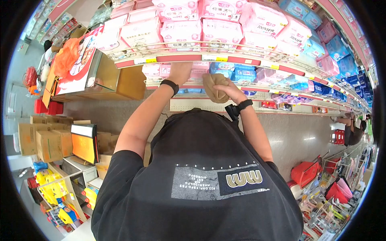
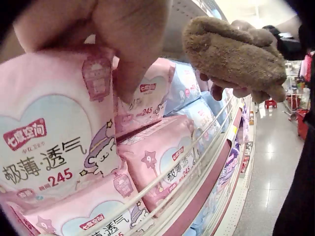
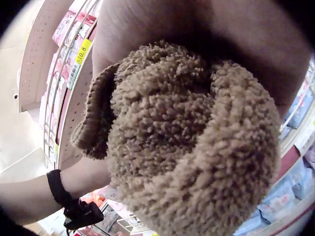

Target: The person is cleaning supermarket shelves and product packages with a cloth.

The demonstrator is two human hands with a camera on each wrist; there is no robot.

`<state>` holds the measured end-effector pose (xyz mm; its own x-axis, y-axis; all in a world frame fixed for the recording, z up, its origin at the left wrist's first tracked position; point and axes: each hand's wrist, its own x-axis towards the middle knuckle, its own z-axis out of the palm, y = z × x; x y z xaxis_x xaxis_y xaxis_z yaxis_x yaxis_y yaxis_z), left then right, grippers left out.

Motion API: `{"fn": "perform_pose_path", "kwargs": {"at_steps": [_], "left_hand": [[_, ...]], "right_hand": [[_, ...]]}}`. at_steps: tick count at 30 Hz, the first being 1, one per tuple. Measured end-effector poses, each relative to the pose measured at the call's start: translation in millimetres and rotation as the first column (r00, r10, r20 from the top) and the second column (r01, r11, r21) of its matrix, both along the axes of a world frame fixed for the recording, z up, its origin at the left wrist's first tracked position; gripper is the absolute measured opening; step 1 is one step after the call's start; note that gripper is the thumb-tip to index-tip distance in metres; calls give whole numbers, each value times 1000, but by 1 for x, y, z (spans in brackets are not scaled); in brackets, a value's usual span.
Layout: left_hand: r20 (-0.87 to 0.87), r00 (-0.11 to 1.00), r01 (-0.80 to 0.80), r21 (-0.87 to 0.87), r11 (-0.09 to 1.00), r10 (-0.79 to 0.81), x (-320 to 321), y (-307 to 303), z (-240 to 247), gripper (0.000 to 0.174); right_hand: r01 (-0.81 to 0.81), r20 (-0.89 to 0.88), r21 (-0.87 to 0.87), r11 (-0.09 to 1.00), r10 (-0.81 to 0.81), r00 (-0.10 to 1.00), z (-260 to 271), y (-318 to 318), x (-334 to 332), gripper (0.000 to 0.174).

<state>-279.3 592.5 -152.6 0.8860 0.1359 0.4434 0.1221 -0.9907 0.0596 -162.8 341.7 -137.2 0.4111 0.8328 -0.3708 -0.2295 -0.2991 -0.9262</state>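
Observation:
My left hand [image 1: 180,73] reaches under the upper shelf's front rail to the level below. Close up in the left wrist view, its fingers [image 2: 135,54] grip the top and right side of a pink pack of sanitary pads [image 2: 54,132], which stands on another pink pack [image 2: 93,209]. A neighbouring pink pack [image 2: 142,96] sits just right of those fingers. In my right hand [image 1: 232,90] is a bunched, fuzzy brown cleaning cloth [image 3: 197,142], held in front of the shelf with the fingers wrapped behind it.
A wire guard [image 2: 172,189] runs along the shelf front. Blue packs [image 1: 244,74] stand to the right, and more pink packs [image 1: 181,34] fill the shelf above. Cardboard boxes [image 1: 48,144] stand at the left, a glass-topped counter [image 1: 105,72] nearer the shelf. A red basket [image 1: 305,172] lies behind right.

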Motion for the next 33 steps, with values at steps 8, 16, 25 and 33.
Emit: {"fn": "perform_pose_path", "kwargs": {"at_steps": [8, 16, 25, 33], "left_hand": [[-138, 990, 5, -175, 985, -30, -6, 7, 5, 29], [16, 993, 118, -105, 987, -117, -9, 16, 8, 43], [20, 967, 255, -189, 948, -256, -20, 18, 13, 66], [23, 934, 352, -219, 910, -356, -23, 25, 17, 70]], "right_hand": [[70, 28, 55, 996, -72, 997, -14, -3, -11, 67], [130, 91, 39, 991, -133, 987, 5, -7, -25, 64], [181, 125, -37, 983, -175, 977, -1, -6, -33, 74], [264, 160, -52, 963, -253, 954, -4, -6, -36, 74]]}}
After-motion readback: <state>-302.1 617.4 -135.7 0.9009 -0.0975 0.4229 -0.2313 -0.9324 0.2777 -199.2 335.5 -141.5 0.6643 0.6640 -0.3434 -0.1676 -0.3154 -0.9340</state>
